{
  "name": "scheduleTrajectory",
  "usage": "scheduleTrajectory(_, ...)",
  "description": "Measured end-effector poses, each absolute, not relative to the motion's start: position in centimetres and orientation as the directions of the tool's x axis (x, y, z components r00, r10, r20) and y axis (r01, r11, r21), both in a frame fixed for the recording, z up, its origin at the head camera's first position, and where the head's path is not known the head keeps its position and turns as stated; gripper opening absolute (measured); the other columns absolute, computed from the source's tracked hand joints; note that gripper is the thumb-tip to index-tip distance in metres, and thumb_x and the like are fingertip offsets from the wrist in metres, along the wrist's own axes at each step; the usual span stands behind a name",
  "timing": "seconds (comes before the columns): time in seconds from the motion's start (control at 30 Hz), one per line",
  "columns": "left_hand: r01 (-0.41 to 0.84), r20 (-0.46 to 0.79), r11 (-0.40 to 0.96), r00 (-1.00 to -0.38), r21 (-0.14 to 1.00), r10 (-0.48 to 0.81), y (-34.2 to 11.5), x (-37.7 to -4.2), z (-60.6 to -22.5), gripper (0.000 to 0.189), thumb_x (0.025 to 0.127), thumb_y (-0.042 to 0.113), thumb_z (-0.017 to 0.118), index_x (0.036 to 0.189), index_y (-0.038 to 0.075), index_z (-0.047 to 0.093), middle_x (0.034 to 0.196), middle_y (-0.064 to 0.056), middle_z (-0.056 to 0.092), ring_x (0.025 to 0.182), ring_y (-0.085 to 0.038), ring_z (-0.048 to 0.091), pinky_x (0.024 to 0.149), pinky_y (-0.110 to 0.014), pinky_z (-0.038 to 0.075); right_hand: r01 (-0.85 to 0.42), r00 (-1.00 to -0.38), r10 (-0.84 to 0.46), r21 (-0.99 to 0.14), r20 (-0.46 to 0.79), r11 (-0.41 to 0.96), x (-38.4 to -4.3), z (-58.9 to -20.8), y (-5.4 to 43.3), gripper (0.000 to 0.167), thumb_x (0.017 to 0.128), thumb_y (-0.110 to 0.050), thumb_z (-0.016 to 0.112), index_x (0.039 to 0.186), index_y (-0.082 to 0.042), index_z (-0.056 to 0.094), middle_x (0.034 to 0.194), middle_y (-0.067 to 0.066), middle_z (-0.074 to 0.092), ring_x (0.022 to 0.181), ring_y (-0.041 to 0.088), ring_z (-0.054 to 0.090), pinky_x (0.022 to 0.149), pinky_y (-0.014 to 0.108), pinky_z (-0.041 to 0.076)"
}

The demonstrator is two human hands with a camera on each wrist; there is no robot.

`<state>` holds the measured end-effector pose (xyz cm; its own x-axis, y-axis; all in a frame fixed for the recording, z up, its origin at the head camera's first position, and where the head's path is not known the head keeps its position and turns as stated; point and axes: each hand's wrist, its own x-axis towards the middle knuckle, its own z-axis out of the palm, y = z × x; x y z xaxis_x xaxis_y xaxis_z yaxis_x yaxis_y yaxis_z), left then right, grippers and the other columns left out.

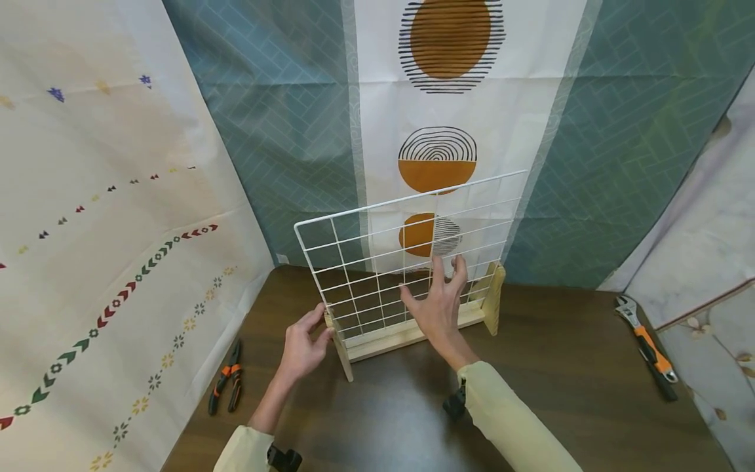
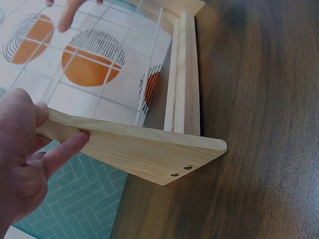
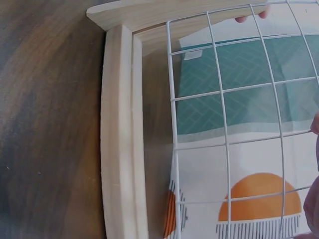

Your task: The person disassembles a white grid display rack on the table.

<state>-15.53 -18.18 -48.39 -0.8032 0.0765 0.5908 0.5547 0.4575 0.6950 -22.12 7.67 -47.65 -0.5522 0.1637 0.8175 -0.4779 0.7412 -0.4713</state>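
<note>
A white wire grid panel (image 1: pixel 377 262) stands tilted in a pale wooden stand with two side pieces and a crossbar (image 1: pixel 389 339). My left hand (image 1: pixel 303 344) pinches the upper part of the left wooden side piece (image 2: pixel 129 142) between thumb and fingers. Two metal screw heads (image 2: pixel 180 171) show low on that piece. Over the middle of the grid, my right hand (image 1: pixel 439 308) has its fingers spread at the wires. Only parts of its fingers (image 3: pixel 313 199) show at the right wrist view's edge. Whether they press the wires, I cannot tell.
Orange-and-black pliers (image 1: pixel 227 380) lie on the brown table (image 1: pixel 560 393) at left. An adjustable wrench (image 1: pixel 643 334) lies at far right beside a dark-handled tool (image 1: pixel 660 380). Patterned cloth (image 1: pixel 283 131) hangs behind the stand and along both sides.
</note>
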Motion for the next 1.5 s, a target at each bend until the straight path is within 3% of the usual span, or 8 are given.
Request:
scheduleTrajectory(0.3, 0.560, 0.581, 0.418, -0.809, 0.715, 0.090, -19.0, -16.3, -50.3, 0.054, 0.075, -0.025, 0.071, 0.127, -0.018, 0.057, 0.123, -0.026, 0.064, 0.109, -0.042, 0.063, 0.075, -0.037, 0.060, -0.499, -0.511, 0.155, -0.438, 0.846, 0.748, -22.2, -46.1, 7.8, 0.085, 0.063, -0.025, 0.093, 0.132, 0.000, 0.051, 0.139, 0.034, 0.029, 0.125, 0.049, 0.037, 0.088, 0.061, 0.053)
scheduleTrajectory(0.43, 0.573, 0.592, 0.417, -0.800, 0.706, 0.097, -19.0, -16.3, -50.2, 0.054, 0.075, -0.025, 0.071, 0.127, -0.016, 0.058, 0.123, -0.023, 0.065, 0.108, -0.042, 0.064, 0.072, -0.028, 0.061, -0.511, -0.494, 0.146, -0.422, 0.857, 0.749, -22.4, -45.2, 7.8, 0.087, 0.061, -0.025, 0.095, 0.132, 0.000, 0.051, 0.138, 0.034, 0.030, 0.124, 0.049, 0.038, 0.092, 0.061, 0.050)
scheduleTrajectory(0.57, 0.561, 0.588, 0.440, -0.804, 0.701, 0.089, -19.0, -16.3, -50.2, 0.055, 0.074, -0.026, 0.071, 0.127, -0.017, 0.057, 0.122, -0.026, 0.065, 0.109, -0.040, 0.063, 0.073, -0.025, 0.059, -0.512, -0.493, 0.150, -0.425, 0.857, 0.746, -22.4, -44.3, 7.9, 0.085, 0.064, -0.026, 0.093, 0.133, 0.001, 0.051, 0.140, 0.033, 0.029, 0.124, 0.049, 0.037, 0.091, 0.063, 0.050)
scheduleTrajectory(0.8, 0.583, 0.611, 0.446, -0.786, 0.679, 0.096, -18.2, -15.3, -48.2, 0.052, 0.072, -0.028, 0.070, 0.122, -0.025, 0.055, 0.117, -0.036, 0.062, 0.103, -0.048, 0.063, 0.076, -0.013, 0.054, -0.511, -0.492, 0.144, -0.418, 0.859, 0.751, -22.2, -43.1, 7.9, 0.081, 0.068, -0.032, 0.089, 0.133, -0.002, 0.050, 0.140, 0.031, 0.029, 0.126, 0.046, 0.036, 0.085, 0.062, 0.053)
scheduleTrajectory(1.23, 0.587, 0.604, 0.412, -0.790, 0.697, 0.105, -17.9, -14.8, -47.2, 0.050, 0.072, -0.030, 0.068, 0.120, -0.025, 0.056, 0.118, -0.034, 0.063, 0.102, -0.049, 0.063, 0.070, -0.016, 0.057, -0.486, -0.514, 0.138, -0.419, 0.847, 0.767, -22.2, -40.9, 8.1, 0.080, 0.071, -0.038, 0.085, 0.136, -0.006, 0.049, 0.142, 0.028, 0.028, 0.126, 0.045, 0.037, 0.079, 0.061, 0.057)
scheduleTrajectory(1.5, 0.587, 0.603, 0.418, -0.790, 0.694, 0.108, -17.9, -14.7, -47.0, 0.050, 0.073, -0.030, 0.068, 0.121, -0.025, 0.055, 0.117, -0.034, 0.063, 0.101, -0.049, 0.064, 0.065, -0.026, 0.061, -0.468, -0.494, 0.157, -0.414, 0.855, 0.781, -22.2, -39.7, 8.1, 0.079, 0.071, -0.040, 0.084, 0.135, -0.008, 0.050, 0.141, 0.027, 0.029, 0.122, 0.044, 0.040, 0.061, 0.057, 0.058)
